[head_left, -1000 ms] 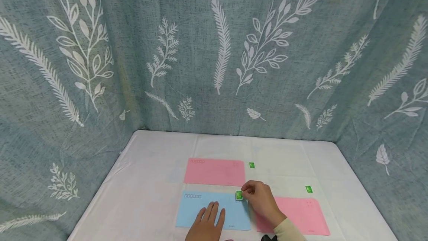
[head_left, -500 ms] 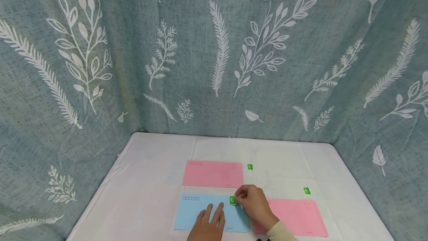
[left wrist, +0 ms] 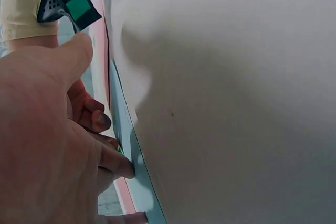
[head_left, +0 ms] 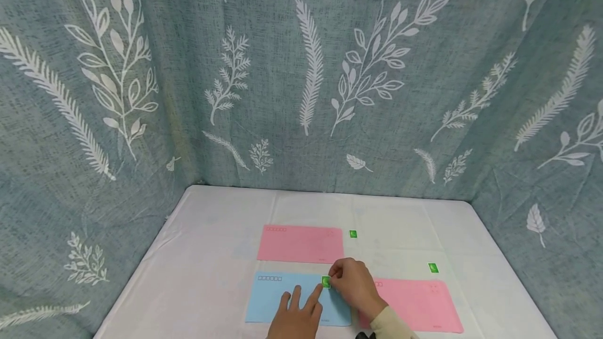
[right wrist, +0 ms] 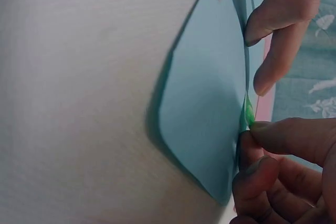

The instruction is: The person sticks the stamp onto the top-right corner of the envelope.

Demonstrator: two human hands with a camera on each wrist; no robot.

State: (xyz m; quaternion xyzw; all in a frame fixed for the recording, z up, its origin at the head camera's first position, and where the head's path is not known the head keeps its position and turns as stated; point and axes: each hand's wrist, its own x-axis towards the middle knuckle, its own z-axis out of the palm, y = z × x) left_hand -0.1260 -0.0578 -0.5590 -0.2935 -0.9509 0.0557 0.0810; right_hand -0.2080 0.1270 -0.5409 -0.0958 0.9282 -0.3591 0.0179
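Note:
A light blue envelope (head_left: 270, 300) lies flat on the white table. At its upper right corner, my right hand (head_left: 356, 287) pinches the right edge of a small green postage stamp (head_left: 325, 281) between thumb and forefinger. In the right wrist view the stamp (right wrist: 249, 112) bends up slightly from the paper at the fingertips. My left hand (head_left: 298, 319) rests on the envelope with its fingers spread and straight. Its index fingertip reaches the stamp's lower edge. In the left wrist view that hand (left wrist: 47, 129) hides most of the stamp.
A pink envelope (head_left: 300, 245) lies behind the blue one, with a green stamp (head_left: 353, 234) to its right. Another pink envelope (head_left: 419, 307) is at the right, partly under my right forearm, with a stamp (head_left: 433, 268) behind it. A patterned curtain (head_left: 282, 93) encloses the table.
My right hand has moved left with the stamp, further onto the blue envelope. The left hand has shifted slightly right, and its index finger has stretched to the stamp.

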